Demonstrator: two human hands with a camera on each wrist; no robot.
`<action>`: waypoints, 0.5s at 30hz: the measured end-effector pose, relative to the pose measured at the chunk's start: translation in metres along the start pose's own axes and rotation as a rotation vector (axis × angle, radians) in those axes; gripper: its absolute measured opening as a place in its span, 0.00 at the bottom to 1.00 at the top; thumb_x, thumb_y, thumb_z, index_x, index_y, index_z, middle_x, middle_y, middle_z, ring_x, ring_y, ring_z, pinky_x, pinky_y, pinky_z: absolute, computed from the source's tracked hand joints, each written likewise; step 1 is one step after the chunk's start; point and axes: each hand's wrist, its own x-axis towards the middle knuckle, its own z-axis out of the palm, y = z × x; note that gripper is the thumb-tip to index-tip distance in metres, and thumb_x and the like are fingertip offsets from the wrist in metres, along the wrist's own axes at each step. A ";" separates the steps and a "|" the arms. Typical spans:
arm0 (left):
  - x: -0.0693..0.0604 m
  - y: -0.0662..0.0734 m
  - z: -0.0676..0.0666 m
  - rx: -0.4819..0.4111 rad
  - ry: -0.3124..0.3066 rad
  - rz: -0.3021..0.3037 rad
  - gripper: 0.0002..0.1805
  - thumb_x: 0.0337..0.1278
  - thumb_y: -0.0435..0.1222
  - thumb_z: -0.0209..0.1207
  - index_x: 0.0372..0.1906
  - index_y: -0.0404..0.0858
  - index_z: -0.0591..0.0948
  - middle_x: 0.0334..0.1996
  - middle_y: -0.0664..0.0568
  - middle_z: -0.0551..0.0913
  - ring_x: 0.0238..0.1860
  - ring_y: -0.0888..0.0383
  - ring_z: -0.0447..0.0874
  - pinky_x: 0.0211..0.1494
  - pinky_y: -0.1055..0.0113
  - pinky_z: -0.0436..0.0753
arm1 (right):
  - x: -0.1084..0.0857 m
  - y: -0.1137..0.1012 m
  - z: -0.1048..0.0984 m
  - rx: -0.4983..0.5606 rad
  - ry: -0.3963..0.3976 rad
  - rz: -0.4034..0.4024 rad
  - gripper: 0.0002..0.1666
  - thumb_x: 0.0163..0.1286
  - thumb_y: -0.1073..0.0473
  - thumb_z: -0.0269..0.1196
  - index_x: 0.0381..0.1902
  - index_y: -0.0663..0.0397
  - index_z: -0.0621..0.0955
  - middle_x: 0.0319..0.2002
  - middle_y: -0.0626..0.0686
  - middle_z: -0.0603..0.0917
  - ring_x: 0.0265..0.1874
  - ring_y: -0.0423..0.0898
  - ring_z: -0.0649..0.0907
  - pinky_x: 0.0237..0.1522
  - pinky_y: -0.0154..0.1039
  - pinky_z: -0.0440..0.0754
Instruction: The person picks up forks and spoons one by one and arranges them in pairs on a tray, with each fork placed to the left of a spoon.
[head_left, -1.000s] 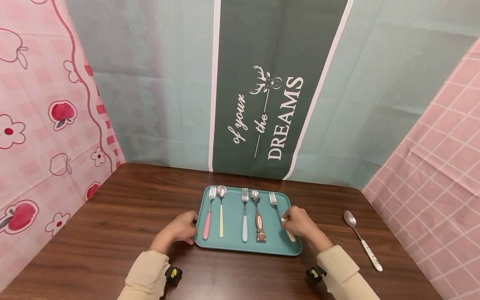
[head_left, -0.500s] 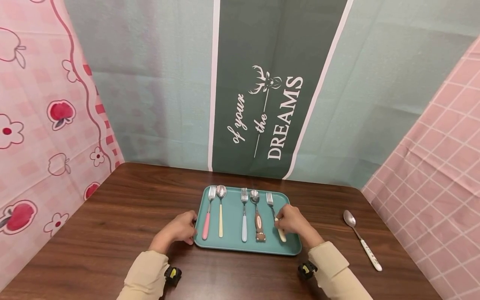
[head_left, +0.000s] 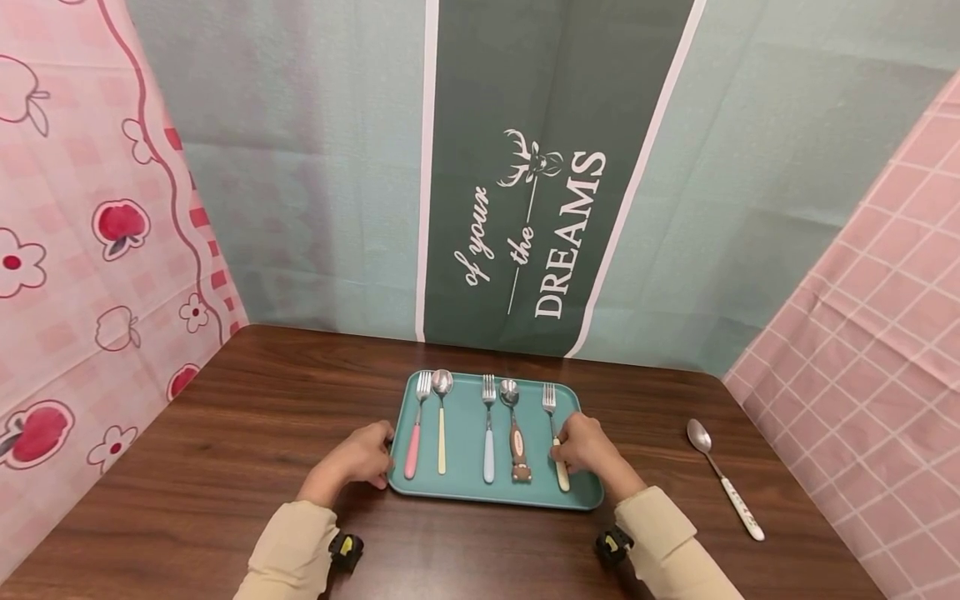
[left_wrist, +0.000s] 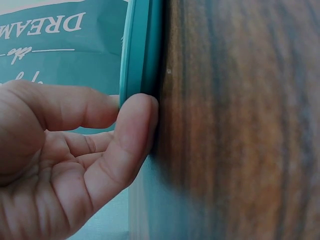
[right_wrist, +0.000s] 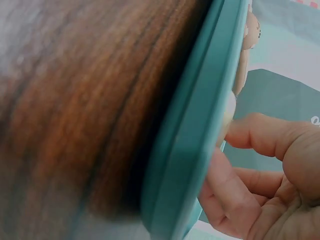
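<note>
A teal tray (head_left: 461,479) lies on the wooden table, its left rim held by my left hand (head_left: 363,454); in the left wrist view thumb and fingers meet at that edge. On the tray's right side, my right hand (head_left: 588,446) pinches the pale yellow handle of a fork (head_left: 550,400), tines pointing away from me. To the left of that fork lie a brown bear-handled spoon (head_left: 518,446) and a blue-handled fork (head_left: 489,454). Farther left are a yellow-handled spoon (head_left: 442,433) and a pink-handled fork (head_left: 413,450). In the right wrist view the tray's rim hides most of the held fork.
A spoon with a white patterned handle (head_left: 738,504) lies on the table (head_left: 285,400) to the right of the tray. Behind the table hangs a green printed cloth (head_left: 360,208). Pink cloths (head_left: 877,333) flank both sides.
The right hand has shifted left over the tray with the yellow-handled fork, which has turned from a slant to nearly in line with the other cutlery. The left hand has stayed at the rim.
</note>
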 end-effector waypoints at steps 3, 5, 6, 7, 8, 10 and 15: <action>0.000 0.000 0.000 -0.002 -0.003 0.000 0.16 0.40 0.17 0.50 0.41 0.25 0.70 0.21 0.43 0.75 0.17 0.54 0.77 0.20 0.64 0.82 | -0.001 0.001 0.001 0.005 0.004 0.008 0.12 0.53 0.67 0.65 0.14 0.61 0.76 0.14 0.52 0.74 0.12 0.42 0.79 0.15 0.35 0.81; 0.001 -0.001 0.000 0.001 -0.006 -0.001 0.16 0.40 0.17 0.50 0.41 0.25 0.70 0.21 0.43 0.75 0.17 0.54 0.77 0.20 0.64 0.82 | -0.001 0.001 0.001 0.008 0.006 0.007 0.13 0.53 0.67 0.66 0.13 0.60 0.76 0.13 0.52 0.74 0.11 0.42 0.79 0.15 0.34 0.81; 0.001 -0.001 0.000 0.003 -0.008 -0.003 0.16 0.40 0.17 0.51 0.41 0.25 0.70 0.21 0.43 0.75 0.17 0.54 0.77 0.20 0.64 0.82 | -0.001 0.001 0.001 0.012 0.005 0.007 0.13 0.54 0.66 0.66 0.13 0.60 0.76 0.13 0.52 0.74 0.11 0.42 0.79 0.15 0.35 0.81; 0.001 -0.001 0.000 0.003 -0.009 -0.003 0.16 0.40 0.17 0.51 0.41 0.25 0.70 0.21 0.43 0.75 0.17 0.54 0.77 0.20 0.64 0.82 | -0.001 0.001 0.001 0.013 0.005 0.005 0.13 0.54 0.66 0.66 0.14 0.60 0.77 0.13 0.52 0.74 0.11 0.42 0.79 0.16 0.35 0.81; 0.001 -0.001 0.000 0.005 -0.008 -0.003 0.16 0.40 0.17 0.51 0.41 0.25 0.70 0.21 0.43 0.75 0.17 0.54 0.77 0.20 0.64 0.82 | -0.001 0.001 0.001 0.014 0.005 0.005 0.13 0.54 0.66 0.67 0.14 0.60 0.77 0.13 0.52 0.74 0.11 0.42 0.79 0.16 0.35 0.81; 0.001 -0.001 0.000 0.009 -0.011 -0.001 0.16 0.41 0.17 0.51 0.41 0.25 0.70 0.21 0.43 0.75 0.17 0.54 0.77 0.20 0.64 0.82 | -0.001 0.001 0.001 0.015 0.003 0.005 0.12 0.54 0.65 0.67 0.15 0.60 0.78 0.13 0.52 0.74 0.12 0.42 0.79 0.16 0.35 0.81; 0.001 -0.001 -0.001 0.006 -0.011 0.001 0.16 0.40 0.17 0.51 0.41 0.25 0.70 0.20 0.43 0.75 0.16 0.54 0.77 0.20 0.64 0.82 | -0.001 0.000 -0.001 -0.002 0.000 0.015 0.12 0.55 0.63 0.67 0.16 0.61 0.79 0.15 0.53 0.75 0.12 0.42 0.79 0.16 0.36 0.80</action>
